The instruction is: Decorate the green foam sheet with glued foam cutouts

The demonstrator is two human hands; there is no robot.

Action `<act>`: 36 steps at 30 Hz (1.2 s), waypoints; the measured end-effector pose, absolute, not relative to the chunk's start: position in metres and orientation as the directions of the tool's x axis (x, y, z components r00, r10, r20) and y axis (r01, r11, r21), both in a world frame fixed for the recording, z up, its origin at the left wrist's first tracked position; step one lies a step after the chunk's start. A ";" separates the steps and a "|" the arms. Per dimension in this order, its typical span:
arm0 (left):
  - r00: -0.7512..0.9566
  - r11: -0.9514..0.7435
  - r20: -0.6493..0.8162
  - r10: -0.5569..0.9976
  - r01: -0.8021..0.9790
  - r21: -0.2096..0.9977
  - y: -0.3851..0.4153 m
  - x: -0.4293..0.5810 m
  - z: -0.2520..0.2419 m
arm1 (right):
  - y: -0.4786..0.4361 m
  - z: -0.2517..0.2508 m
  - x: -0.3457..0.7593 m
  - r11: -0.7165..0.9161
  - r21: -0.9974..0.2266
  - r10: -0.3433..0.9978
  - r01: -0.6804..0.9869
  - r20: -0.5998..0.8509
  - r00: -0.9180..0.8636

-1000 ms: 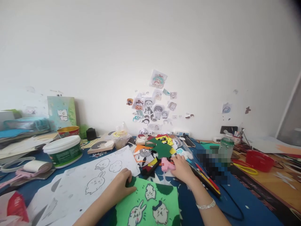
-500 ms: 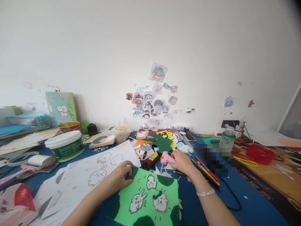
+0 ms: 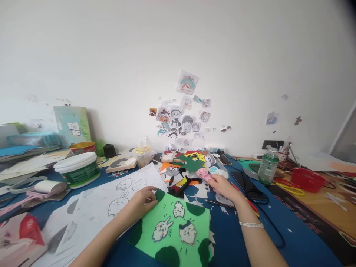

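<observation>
My left hand (image 3: pixel 141 202) presses down on the top left corner of a bright green felt sheet (image 3: pixel 175 233) that carries small white cartoon animal cut-outs and dark green patches. Its fingers are curled over the sheet's edge. My right hand (image 3: pixel 222 185) grips a small pink glue gun (image 3: pixel 203 173), lifted a little above the blue table (image 3: pixel 230 237). Just beyond the gun lies a heap of coloured felt scraps (image 3: pixel 189 163) in green, yellow, orange and black.
White paper with rabbit drawings (image 3: pixel 122 196) lies left of the felt. A white tub (image 3: pixel 77 170) and a tape roll (image 3: pixel 44 186) sit further left. A green bottle (image 3: pixel 267 167), phone (image 3: pixel 246 183), pencils, yellow scissors (image 3: pixel 289 190) and a red bowl (image 3: pixel 307 180) lie right. Stickers cover the wall.
My right hand has raised the pink glue gun off the table and moved it slightly right. My left hand stays on the felt sheet's corner. The camera has tilted down a little.
</observation>
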State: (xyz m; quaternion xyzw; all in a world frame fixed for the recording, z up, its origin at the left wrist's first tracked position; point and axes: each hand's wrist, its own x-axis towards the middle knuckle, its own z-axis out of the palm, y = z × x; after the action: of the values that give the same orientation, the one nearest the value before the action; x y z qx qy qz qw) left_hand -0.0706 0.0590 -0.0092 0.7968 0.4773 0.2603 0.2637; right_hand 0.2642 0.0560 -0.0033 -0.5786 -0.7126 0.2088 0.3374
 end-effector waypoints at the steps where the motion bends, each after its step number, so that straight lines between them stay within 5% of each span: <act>1: 0.402 -0.397 0.160 0.902 0.622 0.675 0.059 -0.070 -0.009 | 0.054 -0.001 0.266 0.218 -0.749 0.975 0.626 0.189 -0.114; 5: 0.409 -0.385 0.132 0.903 0.635 0.669 0.055 -0.071 -0.006 | 0.046 0.006 0.269 0.171 -0.915 0.978 0.365 0.114 -0.173; 10: 0.461 -0.421 0.106 0.881 0.661 0.621 0.055 -0.076 -0.006 | 0.043 0.006 0.259 0.191 -0.966 0.971 0.171 0.161 -0.178; 14: 0.412 -0.425 0.181 0.893 0.639 0.641 0.063 -0.077 -0.012 | 0.042 0.007 0.238 0.247 -0.956 0.962 0.157 0.222 -0.159; 18: 0.392 -0.434 0.223 0.893 0.615 0.658 0.071 -0.077 -0.017 | 0.041 0.014 0.209 0.290 -0.903 0.956 0.316 0.256 -0.146; 21: 0.370 -0.433 0.246 0.896 0.601 0.672 0.073 -0.078 -0.018 | 0.039 0.015 0.186 0.429 -0.745 0.903 0.511 0.356 -0.240; 25: 0.322 -0.396 0.244 0.915 0.591 0.703 0.073 -0.078 -0.016 | 0.039 0.002 0.167 0.645 -0.349 0.733 0.680 0.533 -0.422; 30: 0.223 -0.251 0.136 0.965 0.649 0.718 0.074 -0.075 -0.017 | 0.042 -0.024 0.167 0.741 -0.030 0.572 0.671 0.551 -0.608; 36: 0.214 -0.174 0.047 0.976 0.623 0.762 0.078 -0.076 -0.022 | 0.040 -0.028 0.161 0.756 0.153 0.482 0.636 0.527 -0.700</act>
State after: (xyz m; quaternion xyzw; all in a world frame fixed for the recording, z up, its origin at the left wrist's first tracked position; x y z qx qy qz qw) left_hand -0.0758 0.0783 -0.0220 0.7129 0.5607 0.2802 0.3143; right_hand 0.1607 0.0398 -0.0281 -0.3080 -0.9073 -0.1642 0.2345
